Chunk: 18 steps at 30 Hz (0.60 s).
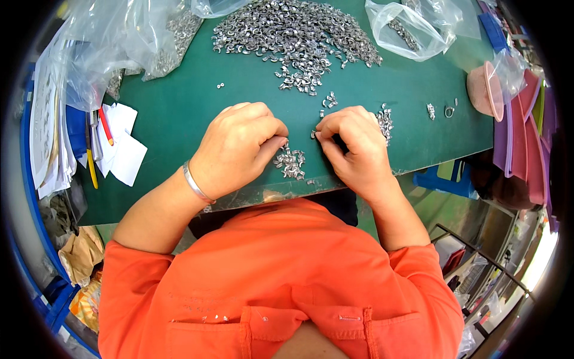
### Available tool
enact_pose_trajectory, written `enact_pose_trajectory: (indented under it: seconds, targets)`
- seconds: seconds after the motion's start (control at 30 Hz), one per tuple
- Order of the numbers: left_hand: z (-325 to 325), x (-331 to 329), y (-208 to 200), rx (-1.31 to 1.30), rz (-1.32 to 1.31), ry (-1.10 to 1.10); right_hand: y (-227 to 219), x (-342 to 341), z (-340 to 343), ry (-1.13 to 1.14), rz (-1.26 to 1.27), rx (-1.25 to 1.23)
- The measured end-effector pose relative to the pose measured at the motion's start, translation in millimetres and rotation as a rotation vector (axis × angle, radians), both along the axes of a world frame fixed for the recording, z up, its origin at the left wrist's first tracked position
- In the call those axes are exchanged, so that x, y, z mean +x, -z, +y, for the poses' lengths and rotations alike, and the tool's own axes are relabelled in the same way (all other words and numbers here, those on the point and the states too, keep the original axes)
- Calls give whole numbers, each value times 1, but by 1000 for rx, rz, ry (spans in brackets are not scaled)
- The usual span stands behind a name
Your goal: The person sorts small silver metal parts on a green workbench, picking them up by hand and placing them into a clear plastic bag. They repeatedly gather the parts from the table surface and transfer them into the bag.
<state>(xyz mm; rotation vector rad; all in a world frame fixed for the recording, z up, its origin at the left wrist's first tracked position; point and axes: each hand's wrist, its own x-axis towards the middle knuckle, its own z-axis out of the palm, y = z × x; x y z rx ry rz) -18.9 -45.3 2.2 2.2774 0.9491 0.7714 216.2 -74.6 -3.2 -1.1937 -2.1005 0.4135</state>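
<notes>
Over the near edge of the green table, my left hand [242, 140] is closed in a pinch, thumb against forefinger, at the top of a small pile of silvery curved metal pieces [291, 164]. Whether a piece sits between its fingertips is hard to make out. Across from it, my right hand [356, 143] pinches a small metal piece [313, 134] that peeks out at its fingertips. Another small pile of metal pieces [385, 124] lies just beyond the right knuckles. Several loose metal pieces [329, 100] lie above the right hand.
A large heap of metal pieces [287, 36] covers the far middle of the green table [179, 113]. Clear plastic bags [412, 30] lie at the far corners. Papers [128, 158] and pens [106, 125] are at left. A pink cup [485, 90] stands at right.
</notes>
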Motion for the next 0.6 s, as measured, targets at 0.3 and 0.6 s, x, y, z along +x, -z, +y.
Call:
enact_pose_trajectory:
  seconds: [0.3, 0.6]
  targets:
    - [-1, -1, 2, -5, -5, -2, -20, 45, -5, 303, -12, -55]
    - [-1, 1, 0, -8, -1, -6, 4, 16, -6, 18, 37, 5]
